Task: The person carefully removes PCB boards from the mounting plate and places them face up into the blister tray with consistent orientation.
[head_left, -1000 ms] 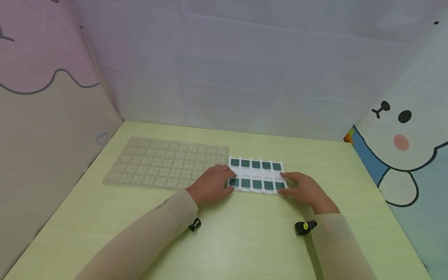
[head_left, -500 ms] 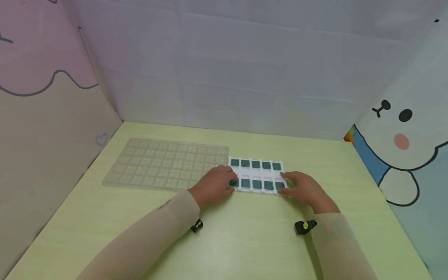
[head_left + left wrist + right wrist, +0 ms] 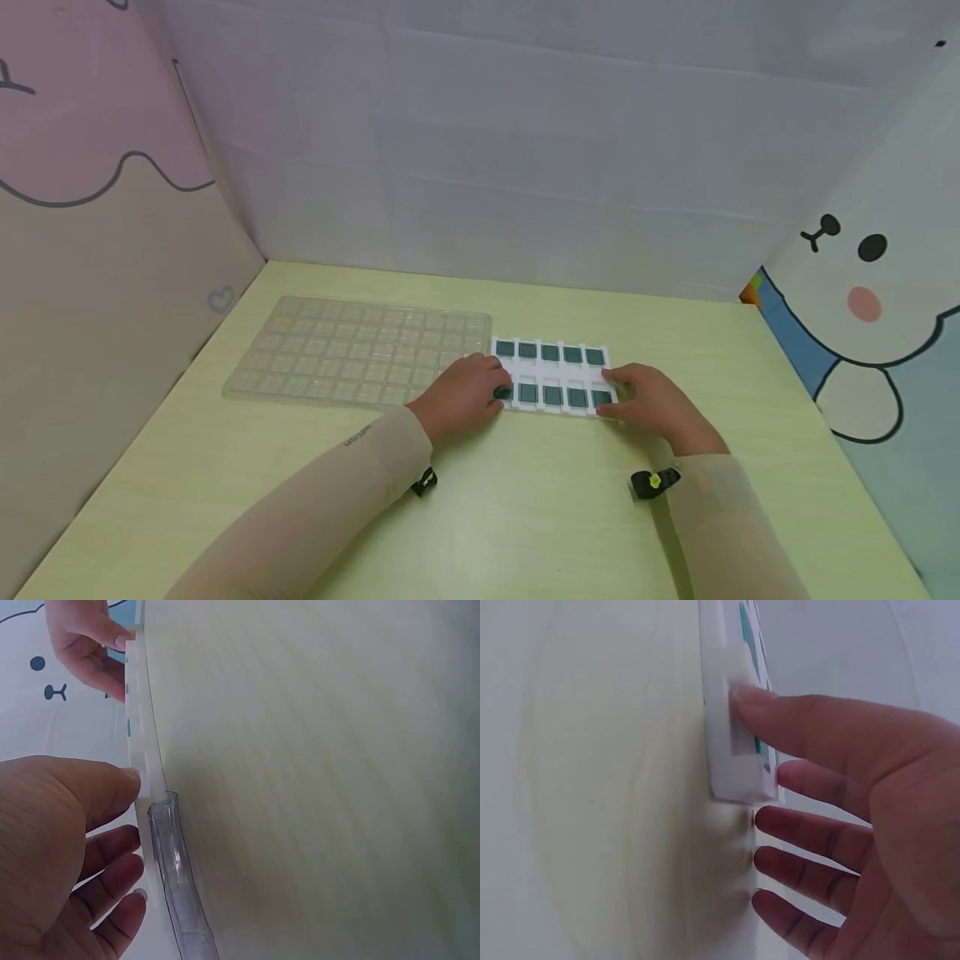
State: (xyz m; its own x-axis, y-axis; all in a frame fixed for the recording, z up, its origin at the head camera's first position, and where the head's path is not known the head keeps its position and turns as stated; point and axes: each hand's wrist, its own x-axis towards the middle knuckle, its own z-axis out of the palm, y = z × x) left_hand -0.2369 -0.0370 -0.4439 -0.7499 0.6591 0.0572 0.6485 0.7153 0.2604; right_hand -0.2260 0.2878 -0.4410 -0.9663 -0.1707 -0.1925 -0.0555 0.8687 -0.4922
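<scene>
Item inspected: the white tray, lying on the table, its long side across the person. It carries green tiles in two rows of five. Both hands are on it.

The left hand grips the tray's left end: thumb at the near edge, fingers bent over the top. Whether it also pinches the corner tile cannot be told. The right hand holds the near right corner between thumb and forefinger; in the right wrist view its other fingers reach past the tray's end.

The clear tray, divided into a grid of pockets, lies just left of the white tray. A strap is at each wrist: left strap, right strap. A pale backdrop stands behind the table.

Assessment: the step in hand appears to be steadying or squaring up the white tray. Any further move would call for even pressure at both ends, keeping the tray level and the tiles seated.

Limitations: the left hand covers the clear tray's near right corner from above, so contact or overlap between the trays cannot be confirmed. The left forefinger is not distinct in the left wrist view. Whether the pockets hold anything transparent is undetermined.
</scene>
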